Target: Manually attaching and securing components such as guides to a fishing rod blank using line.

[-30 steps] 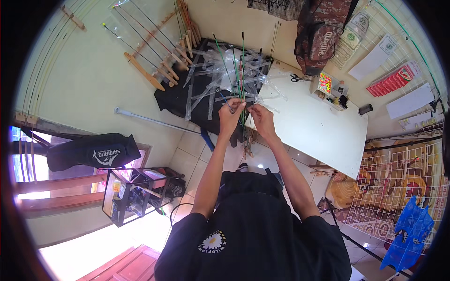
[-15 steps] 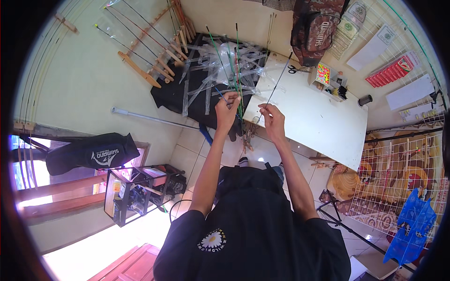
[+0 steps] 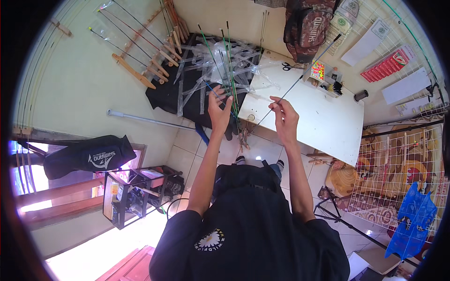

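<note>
A thin dark rod (image 3: 293, 87) with a thicker black tip slants up and to the right over the white table. My right hand (image 3: 287, 117) pinches it between thumb and fingers near its lower part. My left hand (image 3: 219, 112) is raised beside a cluster of upright green rods (image 3: 230, 65), its thumb and fingers apart. A thin blue rod (image 3: 209, 87) runs close behind the left fingers; whether they touch it is unclear. Below, between my hands, the rods' lower ends gather near brownish handles (image 3: 243, 140).
The white table (image 3: 318, 122) bears scissors (image 3: 289, 67), a box of colourful small pieces (image 3: 318, 70) and a dark spool (image 3: 361, 95). Clear plastic sleeves (image 3: 197, 84) cover a black cloth. Wooden-handled rods (image 3: 154, 70) line the left wall. A long pole (image 3: 150, 119) leans near it.
My right hand has moved slightly right, and its rod now tilts further right. The left hand's fingers have spread from a closer grip near the blue rod. The whole view has shifted slightly.
</note>
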A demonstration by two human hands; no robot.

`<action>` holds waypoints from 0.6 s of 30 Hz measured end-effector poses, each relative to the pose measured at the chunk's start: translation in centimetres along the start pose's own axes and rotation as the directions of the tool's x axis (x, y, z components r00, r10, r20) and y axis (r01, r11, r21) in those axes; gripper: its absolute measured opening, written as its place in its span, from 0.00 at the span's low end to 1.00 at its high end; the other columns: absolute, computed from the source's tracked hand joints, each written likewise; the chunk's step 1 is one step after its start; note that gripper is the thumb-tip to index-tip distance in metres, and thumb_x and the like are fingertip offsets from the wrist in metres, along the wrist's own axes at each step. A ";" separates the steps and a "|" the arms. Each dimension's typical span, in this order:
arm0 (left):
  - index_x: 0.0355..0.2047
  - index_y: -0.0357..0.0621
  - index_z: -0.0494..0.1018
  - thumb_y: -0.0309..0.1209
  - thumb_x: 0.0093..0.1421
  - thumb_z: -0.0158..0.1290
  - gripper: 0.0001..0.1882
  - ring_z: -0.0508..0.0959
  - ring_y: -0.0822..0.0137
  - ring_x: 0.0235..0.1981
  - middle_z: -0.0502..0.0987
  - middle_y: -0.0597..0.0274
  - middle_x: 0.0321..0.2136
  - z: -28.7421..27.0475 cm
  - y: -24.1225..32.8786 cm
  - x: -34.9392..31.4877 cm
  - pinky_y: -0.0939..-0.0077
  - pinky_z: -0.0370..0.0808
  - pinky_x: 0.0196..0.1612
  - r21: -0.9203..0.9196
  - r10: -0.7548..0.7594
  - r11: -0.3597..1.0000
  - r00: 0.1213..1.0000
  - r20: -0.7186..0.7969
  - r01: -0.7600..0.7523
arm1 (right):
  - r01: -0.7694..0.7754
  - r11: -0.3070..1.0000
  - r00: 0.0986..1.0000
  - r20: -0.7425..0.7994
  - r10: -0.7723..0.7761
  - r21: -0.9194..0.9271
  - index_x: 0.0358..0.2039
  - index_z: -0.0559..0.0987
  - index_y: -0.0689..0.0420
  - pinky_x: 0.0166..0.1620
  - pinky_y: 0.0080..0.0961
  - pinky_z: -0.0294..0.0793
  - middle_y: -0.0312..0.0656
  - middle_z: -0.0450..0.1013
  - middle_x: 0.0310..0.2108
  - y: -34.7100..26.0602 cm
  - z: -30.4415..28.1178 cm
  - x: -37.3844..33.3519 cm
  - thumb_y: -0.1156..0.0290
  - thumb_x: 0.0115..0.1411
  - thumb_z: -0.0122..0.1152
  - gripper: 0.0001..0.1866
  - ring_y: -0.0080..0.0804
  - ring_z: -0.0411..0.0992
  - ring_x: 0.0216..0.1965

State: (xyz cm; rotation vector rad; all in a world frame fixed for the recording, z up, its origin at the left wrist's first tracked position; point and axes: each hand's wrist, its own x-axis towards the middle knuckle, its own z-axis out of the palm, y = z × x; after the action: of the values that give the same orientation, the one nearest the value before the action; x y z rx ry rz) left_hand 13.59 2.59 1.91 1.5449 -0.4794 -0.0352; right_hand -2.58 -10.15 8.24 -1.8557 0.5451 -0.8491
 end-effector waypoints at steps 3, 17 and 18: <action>0.54 0.38 0.65 0.27 0.57 0.58 0.25 0.72 0.66 0.45 0.70 0.55 0.47 0.4 0.8 -1.6 0.72 0.69 0.47 0.142 0.080 0.988 0.990 -0.118 -0.063 | 0.038 0.999 0.999 -0.034 -0.038 -0.011 0.44 0.78 0.64 0.38 0.25 0.78 0.46 0.77 0.35 -0.4 -1.2 0.3 0.78 0.63 0.53 0.10 0.30 0.78 0.35; 0.61 0.36 0.56 0.20 0.56 0.52 0.32 0.68 0.60 0.49 0.60 0.50 0.58 2.0 1.5 -4.8 0.69 0.66 0.49 0.167 0.149 0.979 0.969 -0.198 -0.117 | 0.082 0.996 0.991 -0.105 -0.077 0.041 0.41 0.79 0.65 0.36 0.20 0.76 0.44 0.79 0.31 -3.1 -4.6 1.5 0.77 0.61 0.58 0.08 0.27 0.79 0.31; 0.60 0.37 0.57 0.21 0.56 0.52 0.31 0.68 0.60 0.47 0.62 0.51 0.56 1.9 1.6 -5.1 0.70 0.66 0.48 0.212 0.163 0.970 0.962 -0.219 -0.116 | 0.079 0.996 0.991 -0.110 -0.075 0.036 0.41 0.79 0.64 0.36 0.20 0.76 0.43 0.79 0.31 -3.3 -4.9 1.4 0.77 0.61 0.58 0.08 0.27 0.79 0.31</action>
State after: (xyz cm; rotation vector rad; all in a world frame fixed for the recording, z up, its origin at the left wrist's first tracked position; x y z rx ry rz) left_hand 7.94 2.47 1.94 1.6803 -0.4113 0.3109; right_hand -5.39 -12.68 12.96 -1.8109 0.5229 -1.0103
